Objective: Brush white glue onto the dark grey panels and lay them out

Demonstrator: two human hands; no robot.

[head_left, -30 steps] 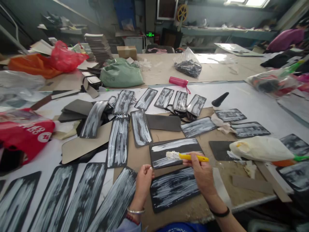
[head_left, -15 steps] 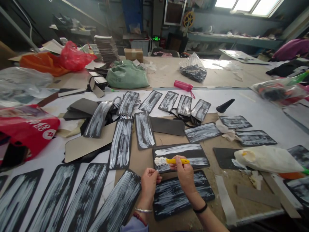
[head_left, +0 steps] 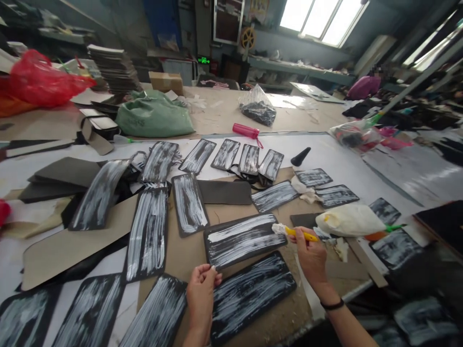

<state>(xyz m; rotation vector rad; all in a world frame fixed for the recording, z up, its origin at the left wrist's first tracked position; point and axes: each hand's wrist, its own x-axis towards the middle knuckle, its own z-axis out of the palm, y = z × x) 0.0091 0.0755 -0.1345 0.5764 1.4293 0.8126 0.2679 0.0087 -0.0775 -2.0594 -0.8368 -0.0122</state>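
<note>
My right hand [head_left: 311, 255] grips the yellow handle of a paintbrush [head_left: 302, 234]. White paste coats the bristles, which are at the right end of a black rectangular panel [head_left: 246, 238] streaked with white. My left hand [head_left: 203, 289] is closed, its thumb and fingertips pinching the near left corner of that panel. Just below lies another streaked black panel [head_left: 253, 296], partly between my two forearms. A plastic bag of white paste [head_left: 352, 219] rests to the right of my right hand, on a black piece.
Many more streaked panels [head_left: 146, 231] lie around. A plain black piece [head_left: 226, 192], a pink bottle [head_left: 246, 130], a black cone-shaped object [head_left: 301, 157] and a green bag [head_left: 155, 115] are farther back. A person in purple [head_left: 364, 86] is at the far right.
The brush in my right hand has moved from the panel's left end to its right end, leaving more white streaks. My left hand stays by the near left corner. The view has turned right.
</note>
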